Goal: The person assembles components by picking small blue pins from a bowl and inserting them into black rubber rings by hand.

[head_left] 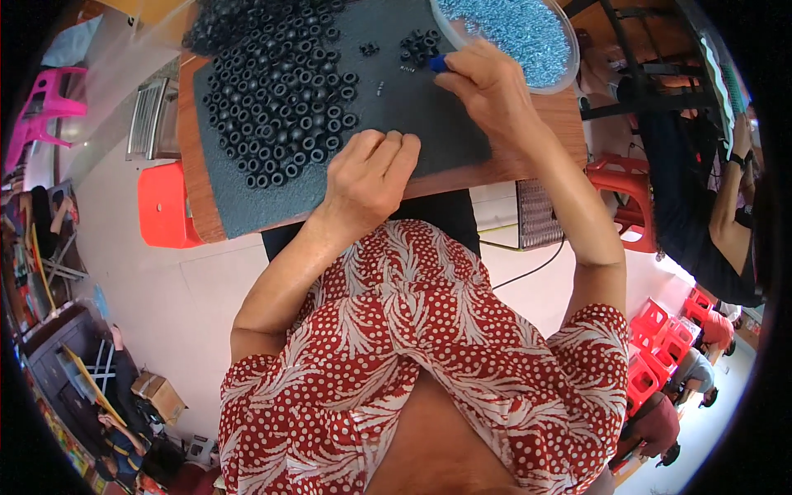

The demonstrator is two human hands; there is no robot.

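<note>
My right hand [488,87] is closed in a pinch on a small blue piece [438,63]; the rest of it is hidden by my fingers. Just left of it lies a small heap of black parts [421,46] with tiny silvery pieces [407,69] at its lower edge. My left hand [370,175] is closed near the front edge of the dark mat [437,124], its fingers curled, and whatever they hold is hidden. Beside it spreads a large pile of black ring-shaped caps [285,103]. More tiny silvery pieces [380,88] lie between the hands.
A round clear tub [572,73] full of small shiny bluish pieces stands beyond my right hand. The mat covers a wooden table [198,165]. Red stools [165,202] stand at both sides. A person in dark clothes [693,198] is at the right; others sit further off.
</note>
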